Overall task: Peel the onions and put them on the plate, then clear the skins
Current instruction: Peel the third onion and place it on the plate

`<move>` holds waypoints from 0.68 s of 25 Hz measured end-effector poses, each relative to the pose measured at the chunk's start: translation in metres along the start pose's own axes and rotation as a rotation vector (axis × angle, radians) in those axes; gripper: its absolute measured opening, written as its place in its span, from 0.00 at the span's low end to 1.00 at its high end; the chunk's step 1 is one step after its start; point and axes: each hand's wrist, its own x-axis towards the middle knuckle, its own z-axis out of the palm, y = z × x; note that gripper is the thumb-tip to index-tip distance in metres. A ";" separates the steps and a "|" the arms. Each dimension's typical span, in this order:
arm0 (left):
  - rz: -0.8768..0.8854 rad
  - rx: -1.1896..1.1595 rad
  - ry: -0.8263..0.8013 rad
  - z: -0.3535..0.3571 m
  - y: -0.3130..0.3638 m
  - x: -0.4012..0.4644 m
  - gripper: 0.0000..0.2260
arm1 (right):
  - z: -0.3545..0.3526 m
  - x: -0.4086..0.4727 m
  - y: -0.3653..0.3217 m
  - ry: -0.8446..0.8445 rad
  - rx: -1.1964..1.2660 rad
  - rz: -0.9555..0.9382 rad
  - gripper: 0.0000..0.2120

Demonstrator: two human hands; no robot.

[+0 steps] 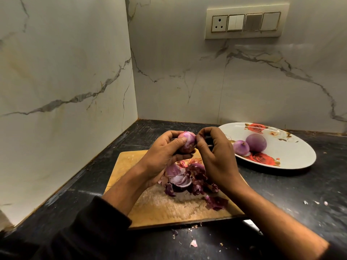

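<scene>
We judge that we are in the peeling step, on what looks to be the third onion; our left hand has its fingers curled round the onion, holding it up above the cutting board; our right hand is bent in against the onion's right side, its fingertips seeming to pinch at a bit of skin there, though the pinch itself is too small for us to be sure of; something dark shows behind that hand and we cannot tell what it is; two peeled onions already lie side by side and touching on the plate, which sits just right of the board; the skins lie heaped in the middle of the board, under our hands, with one loose piece nearer its front edge; next, we reckon, the last of the skin must come off in a steady pull, then the onion goes across to the plate beside the others, and the heap has yet to be cleared; the surface is dark stone, flecked with small scraps in front of the board and off to the right; it runs into a corner of pale veined marble walls, with a switch panel set high on the back one
</scene>
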 end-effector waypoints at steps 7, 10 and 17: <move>-0.007 0.042 0.009 -0.001 0.000 0.000 0.17 | -0.007 0.002 0.004 -0.080 0.122 0.028 0.09; -0.006 0.043 0.017 0.000 0.001 0.000 0.18 | -0.008 0.002 0.004 -0.065 0.093 -0.003 0.05; 0.004 0.051 -0.038 0.003 0.000 -0.002 0.18 | -0.004 -0.001 0.000 0.055 -0.137 -0.122 0.03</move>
